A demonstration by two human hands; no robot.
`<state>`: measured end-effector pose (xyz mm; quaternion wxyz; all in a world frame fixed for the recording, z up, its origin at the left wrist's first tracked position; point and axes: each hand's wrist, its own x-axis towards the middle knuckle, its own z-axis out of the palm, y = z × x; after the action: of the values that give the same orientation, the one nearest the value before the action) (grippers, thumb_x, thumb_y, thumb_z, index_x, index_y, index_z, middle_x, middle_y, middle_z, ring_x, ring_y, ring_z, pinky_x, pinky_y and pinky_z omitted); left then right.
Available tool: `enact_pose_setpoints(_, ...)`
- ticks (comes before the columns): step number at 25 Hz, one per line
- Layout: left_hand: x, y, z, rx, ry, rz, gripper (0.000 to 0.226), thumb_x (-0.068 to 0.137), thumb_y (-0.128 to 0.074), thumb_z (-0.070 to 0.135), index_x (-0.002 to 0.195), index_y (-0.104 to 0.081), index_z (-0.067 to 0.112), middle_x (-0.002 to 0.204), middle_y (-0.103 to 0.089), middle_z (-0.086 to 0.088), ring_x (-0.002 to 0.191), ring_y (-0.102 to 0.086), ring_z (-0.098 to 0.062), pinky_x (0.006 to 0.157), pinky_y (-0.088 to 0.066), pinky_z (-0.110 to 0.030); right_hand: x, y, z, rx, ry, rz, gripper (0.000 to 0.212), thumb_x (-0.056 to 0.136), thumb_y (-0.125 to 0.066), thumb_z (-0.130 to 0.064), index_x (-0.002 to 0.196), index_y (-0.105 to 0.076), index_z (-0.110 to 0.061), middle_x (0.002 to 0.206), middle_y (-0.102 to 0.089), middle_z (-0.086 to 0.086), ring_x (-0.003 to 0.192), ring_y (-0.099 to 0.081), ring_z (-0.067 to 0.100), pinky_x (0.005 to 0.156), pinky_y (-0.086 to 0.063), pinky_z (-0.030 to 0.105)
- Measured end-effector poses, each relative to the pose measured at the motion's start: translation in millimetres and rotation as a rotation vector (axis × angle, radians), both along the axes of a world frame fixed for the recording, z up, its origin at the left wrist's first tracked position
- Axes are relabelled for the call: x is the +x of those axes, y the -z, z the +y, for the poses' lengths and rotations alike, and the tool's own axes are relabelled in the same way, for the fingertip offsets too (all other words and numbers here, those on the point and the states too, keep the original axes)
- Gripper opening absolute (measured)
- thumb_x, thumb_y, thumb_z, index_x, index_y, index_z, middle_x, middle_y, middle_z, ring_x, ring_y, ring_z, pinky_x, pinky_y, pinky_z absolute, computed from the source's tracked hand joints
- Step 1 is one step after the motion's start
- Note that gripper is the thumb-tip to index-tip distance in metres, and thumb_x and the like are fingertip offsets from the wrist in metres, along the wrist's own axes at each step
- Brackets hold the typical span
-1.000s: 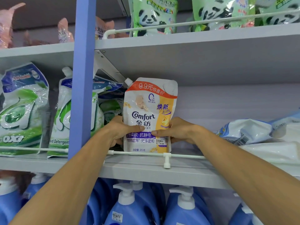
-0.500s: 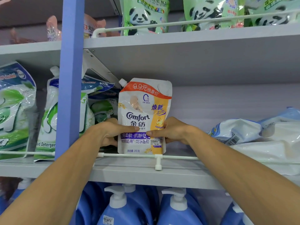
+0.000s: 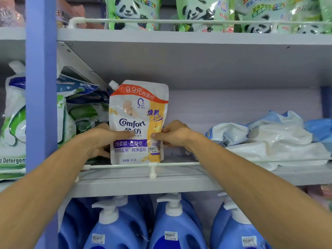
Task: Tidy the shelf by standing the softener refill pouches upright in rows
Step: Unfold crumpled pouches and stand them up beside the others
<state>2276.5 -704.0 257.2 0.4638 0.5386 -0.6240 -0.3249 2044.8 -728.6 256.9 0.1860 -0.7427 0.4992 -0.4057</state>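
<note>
The Comfort softener refill pouch [image 3: 138,112] stood upright on the middle shelf [image 3: 179,178], long axis vertical, spout at upper left. The left hand [image 3: 100,141] and right hand [image 3: 172,134] gripped its sides; the fingers behind it were hidden.

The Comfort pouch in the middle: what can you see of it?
The Comfort pouch is a glossy soft-plastic bag, white with an orange price band on top, a yellow strip at right and a purple band lower down. A white spout cap sits at its top left corner. It stands upright on the shelf behind the white rail. The left hand and right hand grip its sides, thumbs on its front.
</note>
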Motion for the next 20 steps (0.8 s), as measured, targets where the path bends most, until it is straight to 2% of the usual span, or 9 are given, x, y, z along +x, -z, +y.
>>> enact_pose_setpoints(2,-8.9,-6.5,8.2,-0.048,-0.086,-0.038,0.043,0.086,-0.086,0.032,0.120,-0.065,0.017,0.112,-0.077,-0.008,0.103,-0.071,-0.029,0.100,-0.055,-0.055,-13.5,-9.9,14.5,-0.131,0.083,0.037,0.025,0.090,-0.077,-0.045,0.087,-0.077,-0.020,0.078,-0.070,-0.006,0.074,-0.061,0.010,0.078,-0.058,0.033)
enact_pose_setpoints(3,-14.4,-9.5,14.3,-0.079,-0.128,-0.067,0.044,0.088,-0.084,0.034,0.122,-0.062,0.016,0.116,-0.074,-0.008,0.103,-0.068,-0.029,0.100,-0.054,-0.051,-22.6,-16.7,21.9,-0.196,0.113,0.065,0.029,0.090,-0.076,-0.046,0.089,-0.080,-0.018,0.082,-0.073,0.003,0.076,-0.060,0.013,0.082,-0.059,0.039)
enact_pose_setpoints(5,-24.1,-17.4,26.5,-0.132,-0.194,-0.195,0.054,0.089,-0.080,0.043,0.130,-0.057,0.015,0.127,-0.068,-0.007,0.109,-0.065,-0.030,0.098,-0.051,-0.046,-43.1,-34.5,41.5,-0.265,0.145,0.197,0.040,0.091,-0.073,-0.049,0.097,-0.080,-0.011,0.103,-0.075,0.020,0.084,-0.062,0.022,0.094,-0.058,0.049)
enact_pose_setpoints(7,-38.7,-21.8,38.5,-0.175,-0.210,-0.438,0.064,0.093,-0.072,0.053,0.140,-0.052,0.016,0.141,-0.061,-0.009,0.122,-0.059,-0.033,0.104,-0.049,-0.046,-65.6,-52.1,62.2,-0.256,0.167,0.384,0.053,0.092,-0.069,-0.054,0.108,-0.077,-0.004,0.114,-0.071,0.024,0.094,-0.066,0.025,0.100,-0.054,0.053)
enact_pose_setpoints(9,-62.3,-28.3,54.3,-0.181,-0.167,-0.706,0.075,0.098,-0.057,0.063,0.153,-0.043,0.015,0.156,-0.049,-0.009,0.139,-0.048,-0.034,0.113,-0.041,-0.047,-88.6,-62.7,76.2,-0.240,0.180,0.525,0.057,0.092,-0.065,-0.060,0.112,-0.076,-0.007,0.115,-0.074,0.014,0.106,-0.067,0.028,0.102,-0.053,0.048)
enact_pose_setpoints(12,-104.9,-42.7,71.5,-0.140,-0.034,-0.960,0.075,0.102,-0.038,0.068,0.155,-0.047,0.016,0.162,-0.043,-0.005,0.151,-0.035,-0.030,0.123,-0.025,-0.049,-113.2,-63.6,85.9,-0.218,0.162,0.695,0.050,0.095,-0.056,-0.065,0.101,-0.072,-0.018,0.096,-0.069,-0.009,0.099,-0.061,0.023,0.090,-0.048,0.035)
enact_pose_setpoints(13,-120.2,-46.8,74.8,-0.142,-0.004,-0.995,0.073,0.103,-0.036,0.067,0.154,-0.048,0.016,0.160,-0.046,-0.005,0.148,-0.040,-0.028,0.122,-0.026,-0.048,-119.6,-62.0,88.0,-0.224,0.142,0.728,0.050,0.096,-0.053,-0.066,0.105,-0.072,-0.021,0.099,-0.069,-0.009,0.101,-0.060,0.023,0.091,-0.048,0.035)
enact_pose_setpoints(16,-159.8,-53.4,80.5,-0.156,0.031,-1.021,0.073,0.104,-0.035,0.067,0.148,-0.053,0.013,0.151,-0.054,-0.008,0.131,-0.052,-0.028,0.112,-0.038,-0.042,-141.5,-60.3,93.4,-0.205,0.131,0.766,0.062,0.097,-0.047,-0.070,0.131,-0.069,-0.023,0.131,-0.067,-0.001,0.119,-0.060,0.026,0.106,-0.048,0.043)
enact_pose_setpoints(20,-203.6,-53.7,80.9,-0.167,0.062,-0.987,0.071,0.103,-0.039,0.066,0.156,-0.048,0.020,0.163,-0.043,-0.002,0.145,-0.043,-0.029,0.120,-0.036,-0.044,-187.8,-50.9,93.0,-0.169,0.151,0.804,0.064,0.097,-0.043,-0.070,0.130,-0.070,-0.022,0.130,-0.068,0.001,0.119,-0.061,0.027,0.106,-0.049,0.046)
